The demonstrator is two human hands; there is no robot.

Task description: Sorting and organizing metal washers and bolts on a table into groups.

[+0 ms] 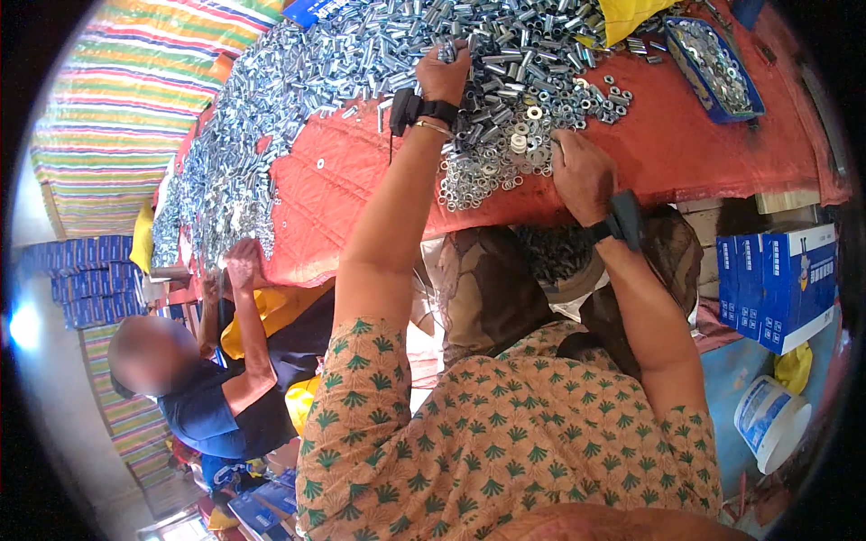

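A big heap of metal sleeves [361, 54] covers the far part of a red cloth-covered table [329, 185]. My left hand [443, 77] reaches into the sleeves, its fingers curled around shiny metal pieces that look like sleeves. Closer to me lies a pile of flat washers [478, 176], with a small stack of pale washers [519, 142] among them. At the right edge of that pile is my right hand [585, 178], fingers bent and drawn together; what they hold, if anything, is hidden. Several nuts [609, 104] lie just beyond it.
A blue tray of washers [713, 68] stands at the far right. Blue boxes [776, 284] and a white bucket [771, 424] are to my right. At the left, another person [216, 397] works at the same table's edge. A dark container of metal parts [555, 257] sits below the near edge.
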